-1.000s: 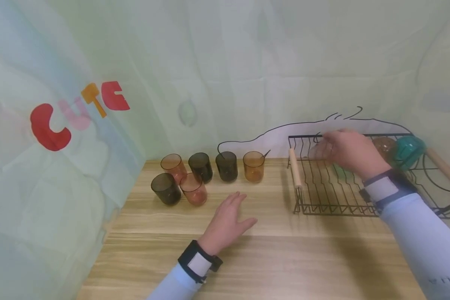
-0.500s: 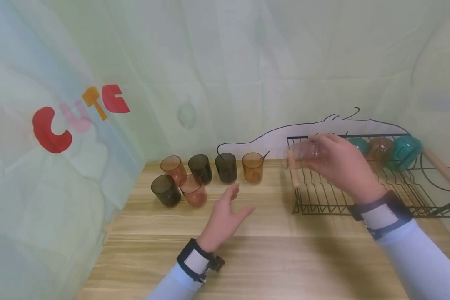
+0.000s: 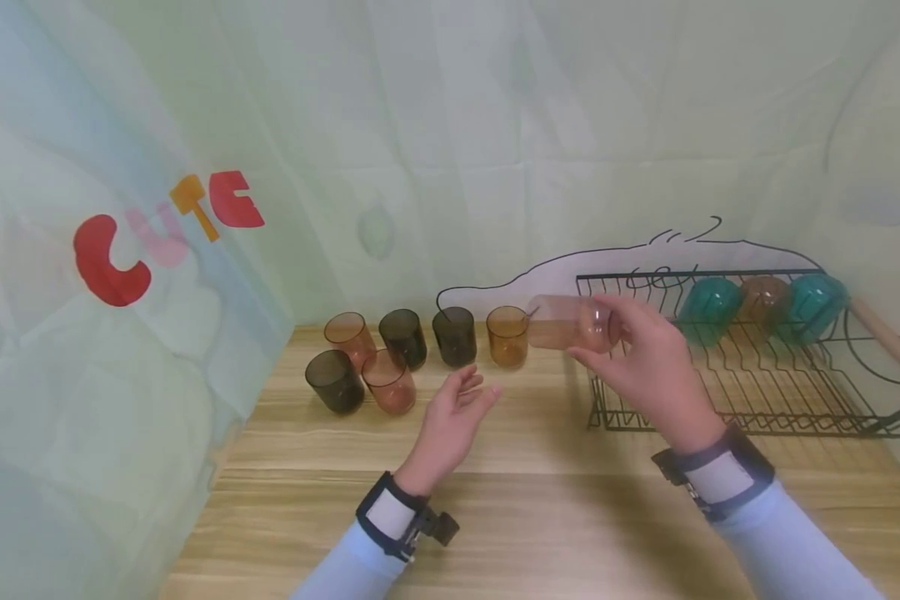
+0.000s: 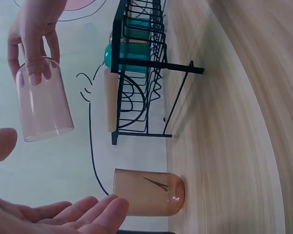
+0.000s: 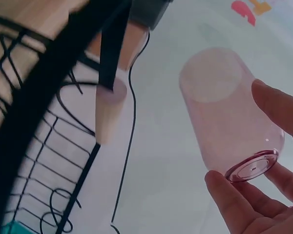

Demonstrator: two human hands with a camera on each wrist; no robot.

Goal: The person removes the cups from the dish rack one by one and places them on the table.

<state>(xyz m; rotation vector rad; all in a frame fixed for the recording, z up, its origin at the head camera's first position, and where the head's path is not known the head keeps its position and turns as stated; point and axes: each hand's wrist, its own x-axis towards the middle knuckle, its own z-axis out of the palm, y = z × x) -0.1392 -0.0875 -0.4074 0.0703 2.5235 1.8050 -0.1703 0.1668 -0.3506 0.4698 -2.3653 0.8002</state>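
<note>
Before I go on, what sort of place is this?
Probably a staged tabletop corner, not a working kitchen: a wood-grain table, a creased printed sheet behind it, and a wire rack holding glasses.

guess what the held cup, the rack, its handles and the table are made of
Held cup: glossy, tinted glass or clear plastic; the backdrop shows through, with small highlights.
Rack: probably metal, coated black, given its thin bent wires.
Handles: smooth, perhaps wood, by their tan colour.
Table: wood or laminate, satiny, with streaky grain.
</note>
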